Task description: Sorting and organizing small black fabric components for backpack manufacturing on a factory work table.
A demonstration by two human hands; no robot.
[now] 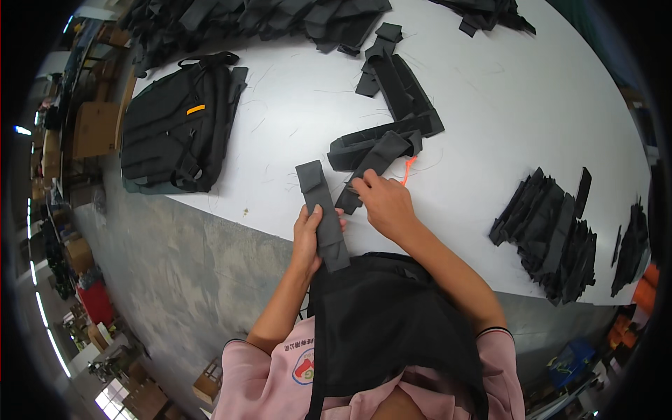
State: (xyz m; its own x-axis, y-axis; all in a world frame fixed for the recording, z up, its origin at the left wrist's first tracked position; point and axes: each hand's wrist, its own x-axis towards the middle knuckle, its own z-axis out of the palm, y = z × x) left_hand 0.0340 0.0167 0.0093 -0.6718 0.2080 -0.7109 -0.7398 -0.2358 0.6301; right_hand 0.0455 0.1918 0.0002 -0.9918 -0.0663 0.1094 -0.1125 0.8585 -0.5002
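Note:
My left hand [306, 234] is closed round a dark grey fabric strip [323, 210], thumb on top. The strip stands tilted above the table's near edge, and its lower end reaches my black apron. To the right, my right hand [385, 205] is bent over a second grey fabric strip [381, 155], with thumb and forefinger pinched at its edge. A thin orange piece [409, 169] shows between that strip and the back of my right hand; what it is I cannot make out. Just beyond lie more folded black strips [404, 87], overlapping in a bent row.
A black backpack [175, 126] with an orange tab lies at the table's left. Heaped dark fabric pieces [259, 21] line the far edge. Stacked strips [549, 234] sit at the right on the white table [280, 105]. Loose threads are scattered about. Cardboard boxes [96, 129] stand beyond the left side.

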